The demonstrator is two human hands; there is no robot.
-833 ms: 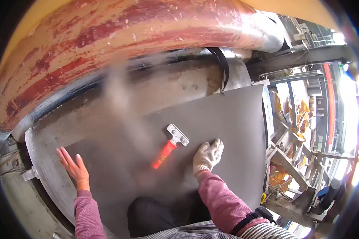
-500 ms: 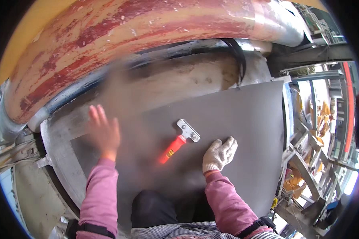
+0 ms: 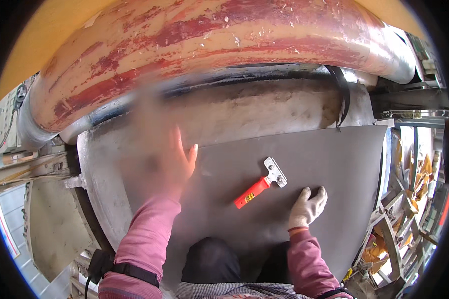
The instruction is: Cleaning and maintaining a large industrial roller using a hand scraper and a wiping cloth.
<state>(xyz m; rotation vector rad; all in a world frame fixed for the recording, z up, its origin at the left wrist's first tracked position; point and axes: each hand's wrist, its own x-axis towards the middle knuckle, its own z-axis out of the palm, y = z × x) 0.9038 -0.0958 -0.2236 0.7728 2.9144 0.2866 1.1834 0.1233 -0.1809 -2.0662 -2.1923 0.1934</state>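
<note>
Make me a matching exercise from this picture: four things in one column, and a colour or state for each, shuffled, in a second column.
Things:
1. scraper handle
2. left hand
3. right hand
4. big curved pipe

Colour or state:
A. in a white glove, flat on the dark grey sheet
B. bright red, lying on the sheet
C. bare and blurred
D. worn red and yellow paint

Pairs: 1-B, 2-C, 3-A, 4-D

- Bare dark sheet (image 3: 334, 159) lies open between my left hand (image 3: 172, 159) and the scraper (image 3: 260, 183).
- The red pipe (image 3: 209, 45) blocks everything above.
</note>
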